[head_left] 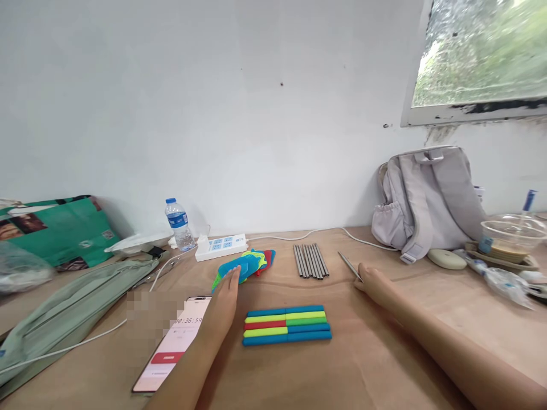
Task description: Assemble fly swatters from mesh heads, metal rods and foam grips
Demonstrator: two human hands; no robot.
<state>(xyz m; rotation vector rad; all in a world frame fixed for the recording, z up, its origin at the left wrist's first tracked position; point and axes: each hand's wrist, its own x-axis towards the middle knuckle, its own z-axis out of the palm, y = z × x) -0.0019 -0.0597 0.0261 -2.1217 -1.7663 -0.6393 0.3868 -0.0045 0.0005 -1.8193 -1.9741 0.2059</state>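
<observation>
My right hand (371,285) pinches one end of a thin silver metal rod (349,265), which points away to the back left. Left of it, several similar metal rods (311,261) lie side by side on the table. My left hand (226,293) reaches with outstretched fingers to a pile of blue, green, yellow and red mesh fabric pieces (245,266); its fingertips are at the blue piece, and whether they press on it I cannot tell. Between my hands, several blue, yellow, red and green sticks (286,326) form two neat columns.
A phone (171,353) showing a timer lies beside my left forearm. Behind stand a power strip (222,247) and a water bottle (179,225). A green bag (64,230) and grey-green cloth case (81,302) are left; a grey backpack (427,199) and plastic cup (510,233) right.
</observation>
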